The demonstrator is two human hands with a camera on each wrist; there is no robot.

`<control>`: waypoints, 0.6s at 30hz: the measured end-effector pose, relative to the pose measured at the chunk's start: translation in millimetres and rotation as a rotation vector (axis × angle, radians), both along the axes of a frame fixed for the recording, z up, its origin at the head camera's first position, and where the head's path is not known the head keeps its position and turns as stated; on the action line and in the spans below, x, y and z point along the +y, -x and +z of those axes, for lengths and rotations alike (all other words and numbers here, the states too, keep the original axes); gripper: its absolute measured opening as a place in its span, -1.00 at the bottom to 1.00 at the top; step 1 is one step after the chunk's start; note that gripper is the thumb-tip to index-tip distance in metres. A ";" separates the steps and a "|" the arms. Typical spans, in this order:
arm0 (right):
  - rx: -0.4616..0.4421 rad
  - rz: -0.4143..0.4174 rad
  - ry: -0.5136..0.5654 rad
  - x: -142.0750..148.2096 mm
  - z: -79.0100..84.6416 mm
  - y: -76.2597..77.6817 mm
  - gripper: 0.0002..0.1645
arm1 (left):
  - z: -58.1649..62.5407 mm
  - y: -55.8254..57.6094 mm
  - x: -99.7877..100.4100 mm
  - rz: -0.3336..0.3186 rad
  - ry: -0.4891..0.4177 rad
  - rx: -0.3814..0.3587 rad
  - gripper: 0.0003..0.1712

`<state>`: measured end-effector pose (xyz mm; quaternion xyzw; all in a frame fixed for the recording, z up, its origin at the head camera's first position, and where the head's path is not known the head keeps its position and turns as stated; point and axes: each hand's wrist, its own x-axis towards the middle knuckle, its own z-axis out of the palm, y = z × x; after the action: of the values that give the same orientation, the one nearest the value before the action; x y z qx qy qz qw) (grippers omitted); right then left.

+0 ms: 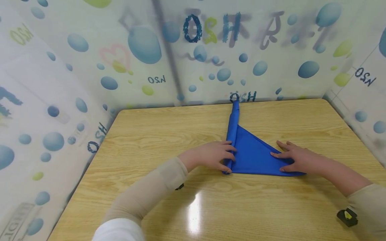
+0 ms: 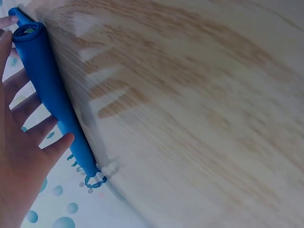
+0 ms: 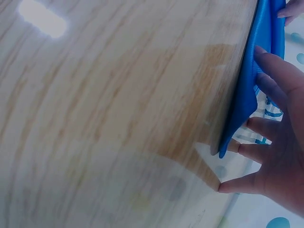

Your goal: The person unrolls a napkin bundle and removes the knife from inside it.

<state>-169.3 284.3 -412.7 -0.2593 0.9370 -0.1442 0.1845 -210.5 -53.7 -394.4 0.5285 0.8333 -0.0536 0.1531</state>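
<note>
1. Far left: dot-printed wall covering (image 1: pixel 90 73) beside the pale wood-grain tabletop (image 1: pixel 150 134).
2. Left hand (image 1: pixel 211 154): fingers spread, tips resting on the near half of the roll; nothing clasped. Beige sleeve (image 1: pixel 156 187) behind it.
3. Blue cloth, rolled part (image 1: pixel 233 125): lies lengthwise on the tabletop, thin far end at the far edge. Nobody holds that end; judging from this, it could loosen or skew if the near end turns faster.
4. Blue cloth, flat triangular flap (image 1: pixel 253 152): spreads rightward from the roll, narrowing to a corner near the right hand. Uneven tension could pucker it.
5. Right hand (image 1: pixel 301 159): fingers splayed, no pinch; thumb and index touch the flap, other fingers reach beyond its slanted edge. Sideways drag here could shift the corner and crease the flap.
</note>
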 end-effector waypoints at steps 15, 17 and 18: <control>-0.008 -0.002 0.011 -0.9 -1.4 1.1 -0.15 | 0.6 0.4 -21.0 0.030 -0.076 0.045 -0.30; -0.009 -0.002 0.009 -0.2 -1.6 1.1 -0.15 | 0.1 0.7 -22.8 0.031 -0.080 0.047 -0.29; -0.009 0.001 0.009 0.3 -1.7 1.0 -0.14 | -0.4 0.9 -23.8 0.032 -0.080 0.048 -0.28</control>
<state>-170.3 284.5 -414.4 -0.2598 0.9354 -0.1494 0.1875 -211.4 -77.5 -394.8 0.5193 0.8466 -0.0305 0.1127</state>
